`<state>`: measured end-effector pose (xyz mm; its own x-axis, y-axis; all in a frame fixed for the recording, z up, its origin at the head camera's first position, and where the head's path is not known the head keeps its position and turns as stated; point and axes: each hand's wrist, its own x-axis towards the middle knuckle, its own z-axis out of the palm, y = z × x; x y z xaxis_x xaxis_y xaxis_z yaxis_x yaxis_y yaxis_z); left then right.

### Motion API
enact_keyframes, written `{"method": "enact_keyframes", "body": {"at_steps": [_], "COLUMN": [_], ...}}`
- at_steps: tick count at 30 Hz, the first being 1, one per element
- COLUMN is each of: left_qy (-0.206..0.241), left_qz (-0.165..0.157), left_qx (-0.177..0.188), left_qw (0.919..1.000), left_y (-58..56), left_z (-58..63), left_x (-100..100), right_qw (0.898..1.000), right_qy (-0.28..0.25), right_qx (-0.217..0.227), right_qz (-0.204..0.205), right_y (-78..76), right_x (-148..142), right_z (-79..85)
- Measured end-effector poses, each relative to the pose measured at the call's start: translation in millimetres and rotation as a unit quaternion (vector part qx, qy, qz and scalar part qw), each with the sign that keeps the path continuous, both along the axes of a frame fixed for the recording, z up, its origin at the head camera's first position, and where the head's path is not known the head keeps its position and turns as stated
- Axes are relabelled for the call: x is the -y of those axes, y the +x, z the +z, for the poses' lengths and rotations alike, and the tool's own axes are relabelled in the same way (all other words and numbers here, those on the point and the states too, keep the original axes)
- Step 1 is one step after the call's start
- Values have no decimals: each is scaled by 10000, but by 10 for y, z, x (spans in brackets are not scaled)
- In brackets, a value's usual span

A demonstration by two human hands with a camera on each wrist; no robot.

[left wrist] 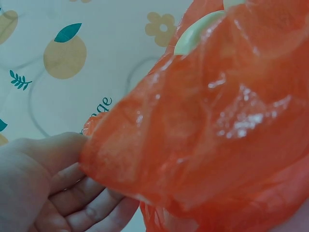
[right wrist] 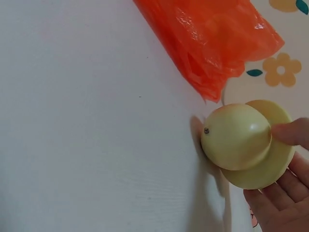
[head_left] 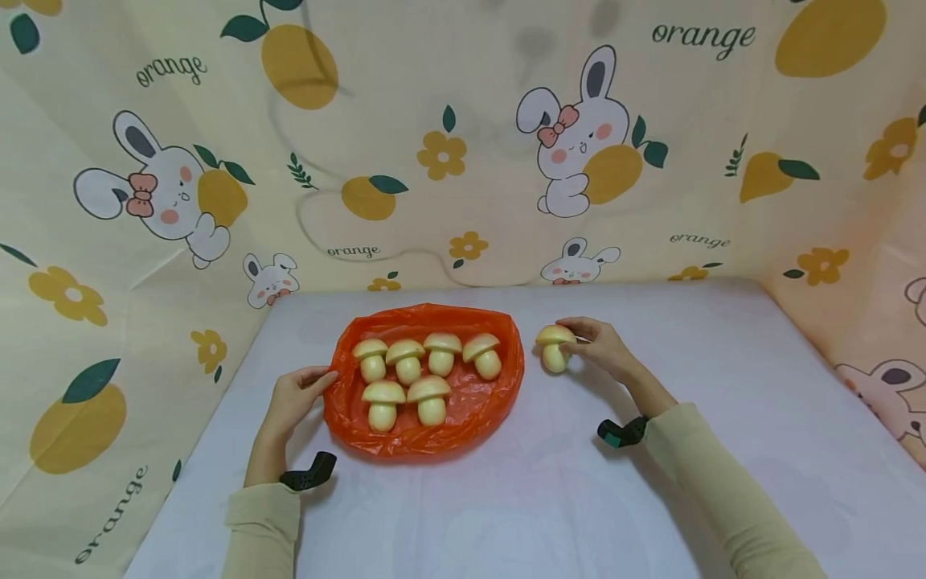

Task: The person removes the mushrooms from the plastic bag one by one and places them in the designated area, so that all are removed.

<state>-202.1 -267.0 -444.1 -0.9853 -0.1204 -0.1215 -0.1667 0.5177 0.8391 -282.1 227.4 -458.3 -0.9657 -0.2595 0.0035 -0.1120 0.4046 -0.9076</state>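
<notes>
Beige sleeves [head_left: 723,498] foremost, mushroom [head_left: 554,346] pinched in right hand [head_left: 602,346], red bag [head_left: 441,444] pinched in left hand [head_left: 292,396]

beige sleeves [head_left: 723,486], black wrist-worn devices [head_left: 309,474]

Wht tbl [head_left: 463,515], flat, plain top w/ faint pinkish tint nr middle; R wrist view gives a tiny dk speck [right wrist: 140,96] on it. Directly on tbl, L of ctr & twd far edge: thin orange-red plastic bag [head_left: 473,394], mouth up & wide open, approx oval from above, rim crinkled, sides shiny. Just R of bag, well clear of tbl edges: pale yellow mushroom [head_left: 554,346], cap up, stem down, shadow on tbl right beside it; can't tell if it rests on surface or sits slightly above.
</notes>
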Motion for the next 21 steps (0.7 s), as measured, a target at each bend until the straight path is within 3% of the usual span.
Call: {"method": "enact_keyframes", "body": {"at_steps": [21], "left_qy": [0], "left_qz": [18], "left_qx": [33], "left_qw": [10000], "left_y": [-24], "left_z": [-38], "left_x": [35], "right_qw": [9999], "right_qy": [-54], "right_qx": [35], "right_qz": [-94], "right_y": [-8], "right_x": [77], "right_z": [-49]}}
